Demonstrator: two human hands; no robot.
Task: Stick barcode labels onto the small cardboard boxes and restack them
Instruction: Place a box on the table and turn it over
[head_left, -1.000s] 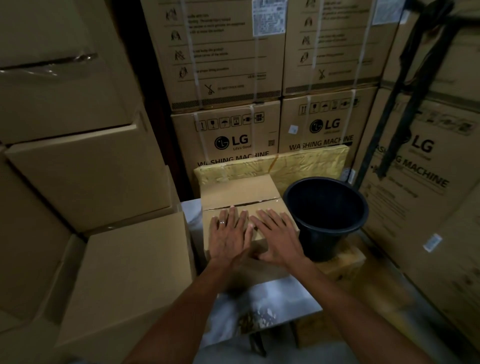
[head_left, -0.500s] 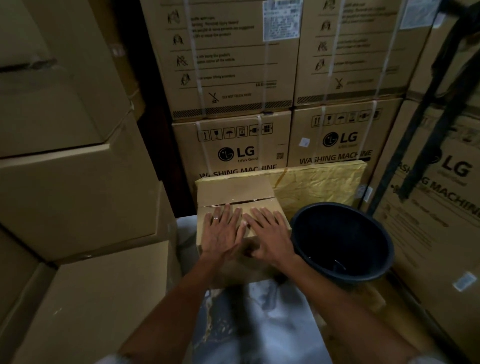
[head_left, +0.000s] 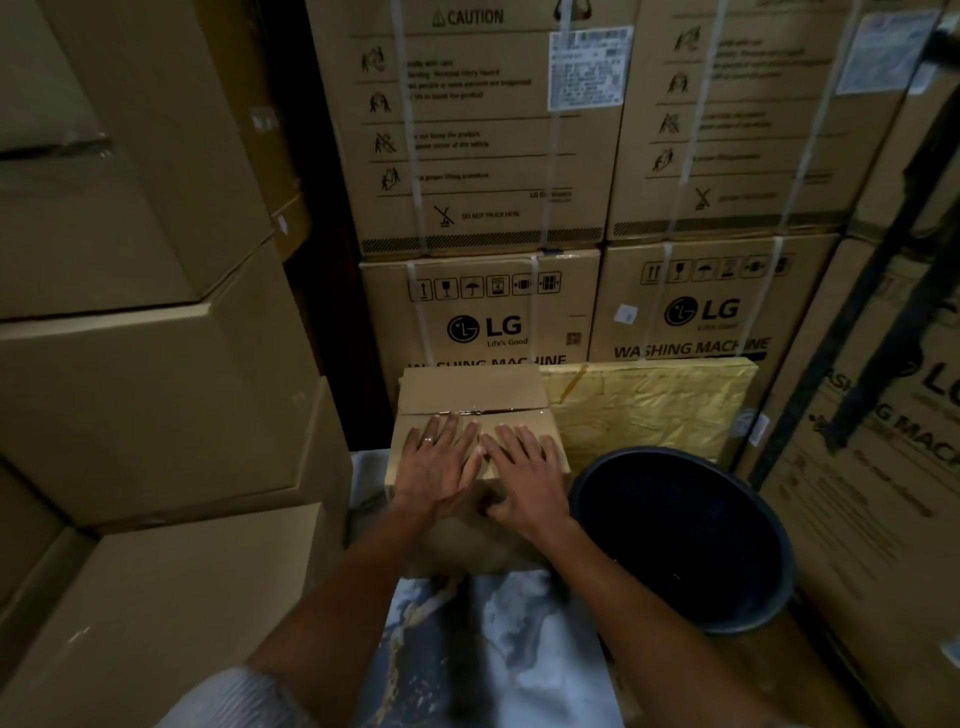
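Now both palms press flat, fingers straight: left hand (head_left: 435, 464), right hand (head_left: 524, 470) on the box (head_left: 470, 397), tabletop at 12 o'clock. Looks light, stiff; I'd grab its side edges.

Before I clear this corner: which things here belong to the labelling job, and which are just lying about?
Job:
small cardboard box
left hand and right hand, flat on its top

Lying about:
black bucket
yellow wrapped parcel
washing machine cartons
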